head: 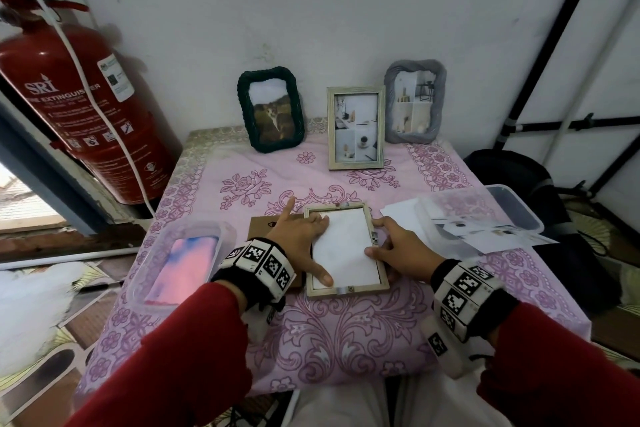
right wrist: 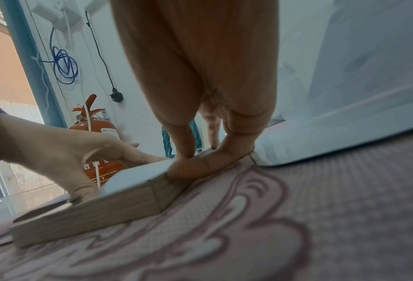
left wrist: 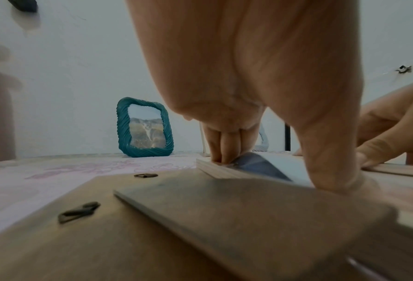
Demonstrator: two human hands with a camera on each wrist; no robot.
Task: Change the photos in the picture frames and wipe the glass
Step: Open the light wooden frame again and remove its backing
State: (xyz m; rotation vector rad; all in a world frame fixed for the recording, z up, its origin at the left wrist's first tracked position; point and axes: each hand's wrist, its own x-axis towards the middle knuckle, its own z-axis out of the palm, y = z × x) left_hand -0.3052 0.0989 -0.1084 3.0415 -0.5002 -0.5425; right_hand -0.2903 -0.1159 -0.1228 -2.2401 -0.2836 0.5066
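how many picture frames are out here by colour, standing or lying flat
dark green frame, standing: 1
grey frame, standing: 1
light wood frame, standing: 1
light wood frame, flat, left hand and right hand on it: 1
total: 4

Bare tablecloth (head: 346, 340) lies open along the table's near edge, while three standing frames (head: 356, 128) crowd the far edge.
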